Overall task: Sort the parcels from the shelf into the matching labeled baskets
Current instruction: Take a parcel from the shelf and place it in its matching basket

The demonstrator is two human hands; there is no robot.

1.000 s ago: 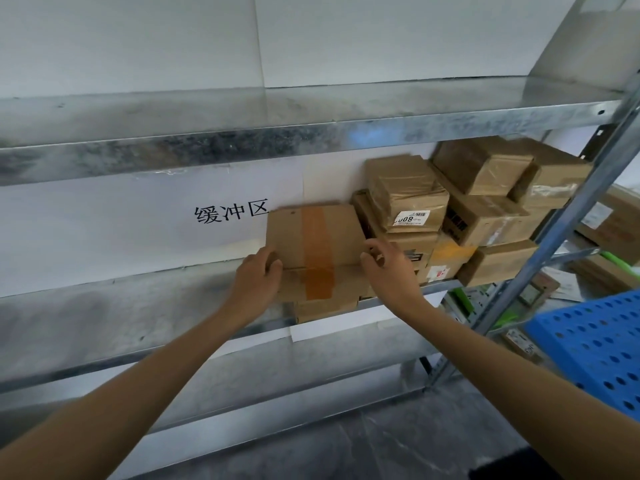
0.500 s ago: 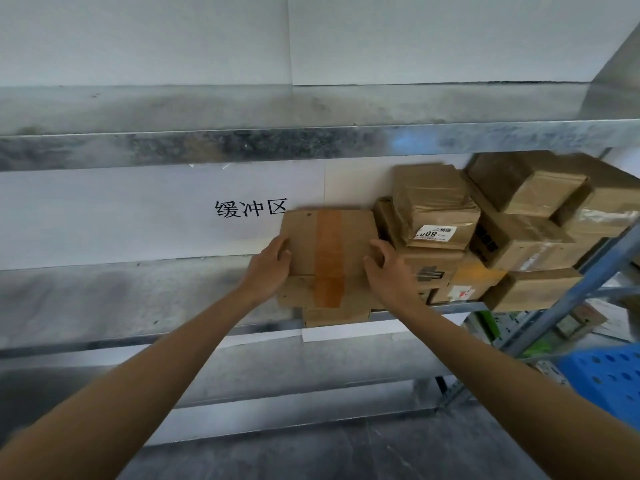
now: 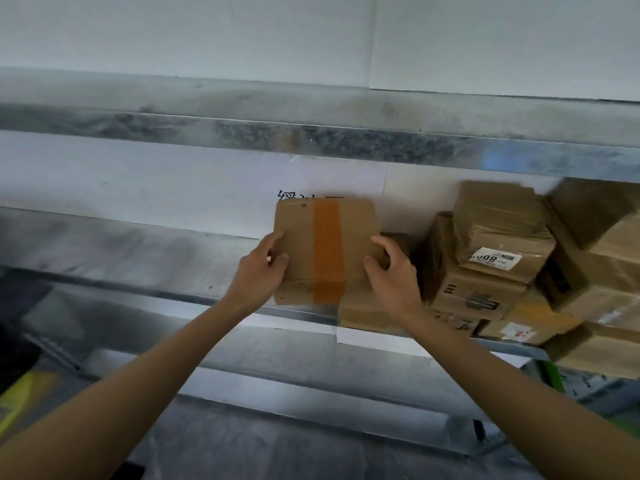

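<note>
A flat brown cardboard parcel with an orange tape stripe sits at the middle of the metal shelf, raised a little over another box beneath it. My left hand grips its left edge and my right hand grips its right edge, fingers curled over the top face. To the right stands a stack of several taped brown parcels, one showing a white label reading 08. No baskets are in view.
An upper metal shelf runs overhead. A white sheet with black characters hangs on the back wall behind the parcel. A lower shelf rail crosses below. Green items lie low at the right, something yellow at the left edge.
Both hands have closed tighter on the taped parcel and lifted it, so it now covers part of the wall characters. The view has swung left and closer; the blue basket has left the frame.
</note>
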